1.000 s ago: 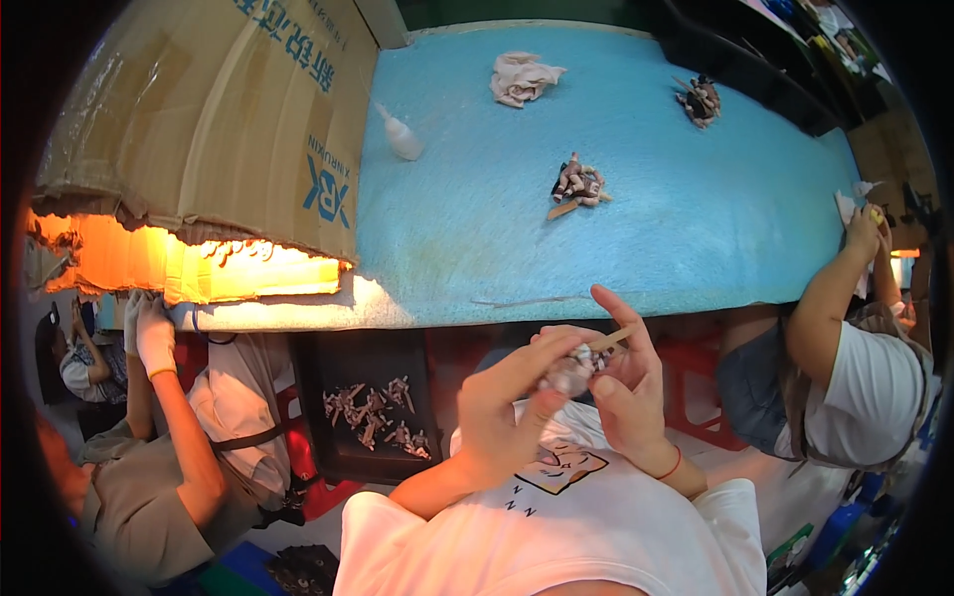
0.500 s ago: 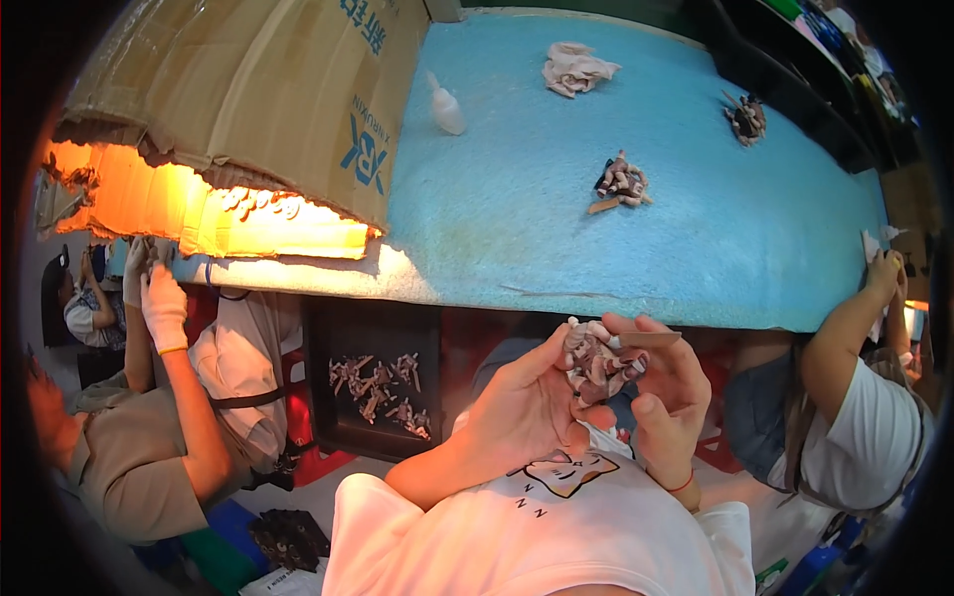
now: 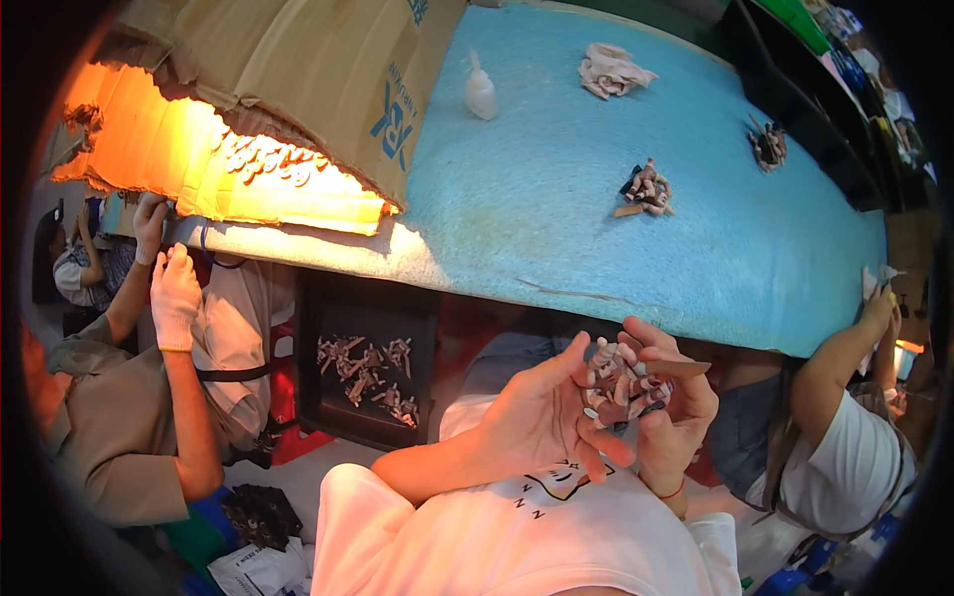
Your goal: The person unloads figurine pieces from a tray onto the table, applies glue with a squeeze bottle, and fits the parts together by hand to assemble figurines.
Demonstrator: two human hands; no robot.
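Note:
A small painted figurine (image 3: 618, 382), pinkish-brown with dark patches, is up in front of my chest, just off the table's near edge. My right hand (image 3: 678, 412) grips its right side with curled fingers and thumb. From the other side my left hand (image 3: 537, 412) holds it, thumb up along its left edge and fingertips beneath. A flat tan strip (image 3: 681, 369) sticks out to the right by my right fingers. Part of the figurine is hidden by my fingers.
On the blue table (image 3: 537, 228) lie two similar figurines (image 3: 648, 189) (image 3: 768, 146), a crumpled cloth (image 3: 614, 72) and a white squeeze bottle (image 3: 481, 91). A cardboard box (image 3: 288, 60) glows inside at left. A black tray (image 3: 318, 397) holds several figurines. Co-workers sit on both sides.
My view has shifted, so the table things appear displaced. Both hands still hold the figurine, which has turned somewhat; the left fingers are more spread beneath it.

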